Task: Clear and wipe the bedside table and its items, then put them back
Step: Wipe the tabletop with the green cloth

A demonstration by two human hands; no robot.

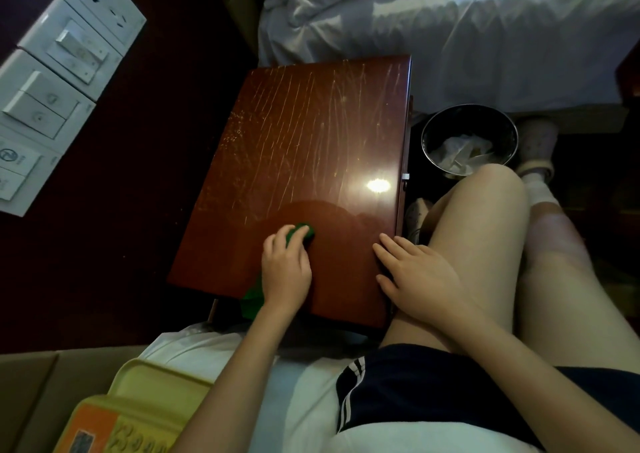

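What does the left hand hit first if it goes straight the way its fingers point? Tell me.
Likely nothing: the left hand, on the green cloth, faces bare table to its far edge, then the bed.

The table [294,147] is showing a glossy red-brown, with thin pale streaks running along it beyond the left grip [285,269]. Under this grip a cloth [301,232] is showing bright green. Beyond the right grip [415,276], the bin [425,133] is looking dark with a silver rim, and the rubbish [457,151] in it is looking pale. Still further beyond, the bedding [450,36] is looking white. Behind the right grip, the shorts [415,383] are showing navy with white side stripes. Behind the left grip, a tray [145,376] is showing pale yellow, and the box [93,421] on it orange.
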